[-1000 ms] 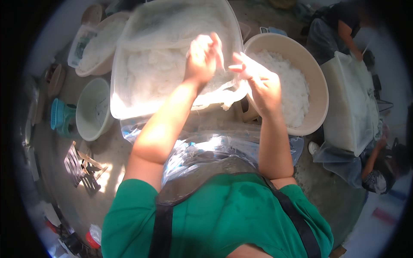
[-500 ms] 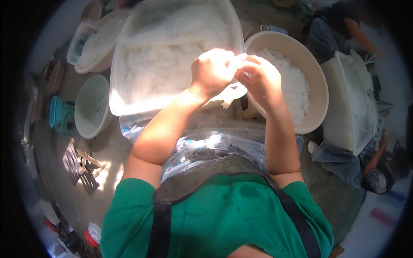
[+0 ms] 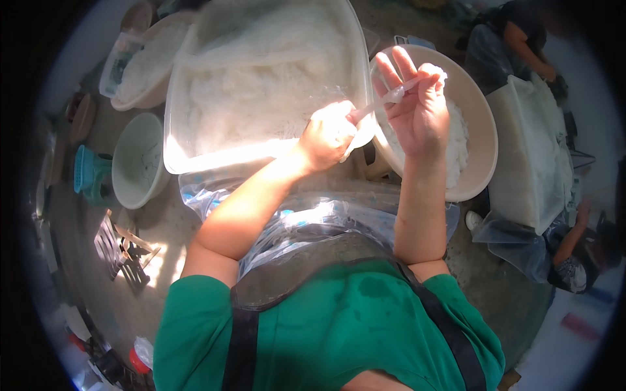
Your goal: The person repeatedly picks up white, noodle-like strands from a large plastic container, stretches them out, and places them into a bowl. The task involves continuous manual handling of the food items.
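Observation:
A wet-looking, translucent white strip point(image 3: 393, 95) stretches between my two hands, with a small lump near its middle. My left hand point(image 3: 325, 135) is closed round its lower end at the near right corner of a large clear tub point(image 3: 218, 158). More pale material hangs below that fist. My right hand point(image 3: 420, 118) is raised over a beige basin point(image 3: 480, 153), palm toward me. Thumb and forefinger pinch the strip's far end, and the other fingers stand apart. Inside the tub lies fluffy, wet white fibre point(image 3: 261, 98); the basin holds a white clumped mass point(image 3: 456, 140).
At left stand a pale green basin point(image 3: 139, 163), a teal plastic stool point(image 3: 93, 174) and a tub of white fibre point(image 3: 151, 62). A slatted rack point(image 3: 120, 251) lies on the floor. At right is a white tub point(image 3: 521, 156), with other people point(image 3: 521, 39) beyond it.
My hands were together over the tub's near right corner. My right hand has moved right and away from me, drawing the strip out; my left fist has shifted slightly nearer.

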Motion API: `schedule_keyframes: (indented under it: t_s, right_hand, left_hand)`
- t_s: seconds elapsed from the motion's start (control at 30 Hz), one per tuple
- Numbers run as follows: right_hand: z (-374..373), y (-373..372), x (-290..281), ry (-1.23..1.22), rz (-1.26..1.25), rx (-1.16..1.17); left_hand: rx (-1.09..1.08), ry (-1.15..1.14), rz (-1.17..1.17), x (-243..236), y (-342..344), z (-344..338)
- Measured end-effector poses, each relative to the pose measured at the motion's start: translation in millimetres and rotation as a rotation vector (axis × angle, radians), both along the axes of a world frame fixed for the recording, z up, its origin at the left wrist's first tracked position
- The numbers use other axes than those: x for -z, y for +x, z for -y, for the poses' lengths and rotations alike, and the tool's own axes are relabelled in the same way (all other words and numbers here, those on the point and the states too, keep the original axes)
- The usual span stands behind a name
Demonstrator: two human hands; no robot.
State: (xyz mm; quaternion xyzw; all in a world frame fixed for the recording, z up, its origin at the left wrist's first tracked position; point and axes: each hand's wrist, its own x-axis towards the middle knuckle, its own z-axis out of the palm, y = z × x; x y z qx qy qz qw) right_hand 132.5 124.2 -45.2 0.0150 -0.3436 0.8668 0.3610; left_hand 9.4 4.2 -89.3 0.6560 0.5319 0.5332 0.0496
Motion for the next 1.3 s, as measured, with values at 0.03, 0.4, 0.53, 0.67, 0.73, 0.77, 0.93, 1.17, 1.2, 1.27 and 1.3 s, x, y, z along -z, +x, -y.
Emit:
schedule_keyframes:
  t_s: [0.03, 0.4, 0.53, 0.67, 0.73, 0.77, 0.93, 1.17, 1.2, 1.27, 1.3]
  right_hand:
    - [2.9, -1.5, -7.1, -0.097, 0.011, -0.039]
    - [-10.1, 36.2, 50.7, 1.820, 1.269, 1.024]
    - [60.7, 4.2, 53.7, 1.225, 1.351, 0.071]
    - [96.1, -19.2, 135.5, 1.432, 1.216, -0.277]
    - [106.6, -28.9, 139.6, 1.250, 1.166, -0.247]
    - [108.9, -33.7, 128.8, 1.099, 1.154, -0.246]
    - [101.9, -33.3, 88.6, 0.961, 0.951, -0.588]
    - [85.0, -35.5, 31.9, 0.981, 0.778, -0.233]
    - [79.9, -38.3, 25.4, 0.982, 0.803, -0.151]
    - [67.8, -45.9, 12.9, 1.006, 0.807, -0.008]
    - [59.2, -48.1, 4.7, 1.023, 0.789, 0.026]
  left_hand:
    - [-0.052, 0.123, -0.071, -1.1, 2.3, -1.5]
    - [0.177, 0.146, 1.820, 12.3, -65.4, 81.8]
    - [-0.078, 0.279, 1.784, 61.1, -32.0, 126.1]
    - [-0.288, -0.291, 1.510, 107.1, -16.0, 147.4]
    - [-0.214, -0.372, 1.801, 97.3, -8.2, 146.7]
    - [-0.218, -0.480, 1.616, 96.4, -7.0, 146.7]
    - [-0.223, -0.496, 1.265, 115.8, -0.5, 148.1]
    - [0.018, -0.518, 1.641, 24.3, 7.2, 124.5]
    - [0.064, -0.553, 1.570, 17.9, 1.0, 123.5]
    - [0.026, -0.381, 0.666, -13.1, -8.0, 102.6]
    - [0.015, -0.417, 0.403, -31.5, -15.1, 93.8]
